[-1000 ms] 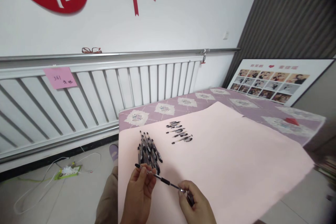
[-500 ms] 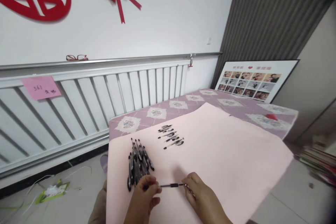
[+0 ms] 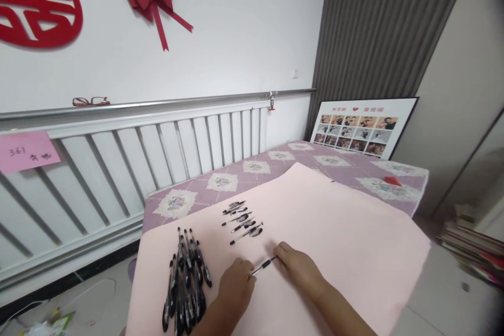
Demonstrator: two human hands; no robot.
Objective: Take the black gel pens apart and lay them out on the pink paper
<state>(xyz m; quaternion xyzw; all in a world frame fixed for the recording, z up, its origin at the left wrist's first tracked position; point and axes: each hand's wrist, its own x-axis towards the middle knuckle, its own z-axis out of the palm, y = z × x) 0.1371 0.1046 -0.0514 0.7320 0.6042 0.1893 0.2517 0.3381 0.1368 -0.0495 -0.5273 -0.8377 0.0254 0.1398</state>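
Observation:
My left hand (image 3: 235,290) and my right hand (image 3: 296,267) hold a black pen (image 3: 263,266) between them, low over a large pink sheet (image 3: 338,236). The left fingers pinch the pen's near end and the right fingertips pinch its far end. A heap of several black pens (image 3: 185,283) lies just left of my left hand. A short row of pen parts and caps (image 3: 242,221) lies on the sheet a little beyond my hands.
The pink sheet covers a table with a purple patterned cloth (image 3: 275,163). A white slatted radiator cover (image 3: 129,157) runs behind, with red glasses (image 3: 90,101) on its ledge. A photo board (image 3: 360,127) leans at the far end. Stacked books (image 3: 472,249) lie on the floor at right.
The view has swung right and down. Both hands have lowered the pen toward the sheet and carried it forward, closer to the row of pen parts.

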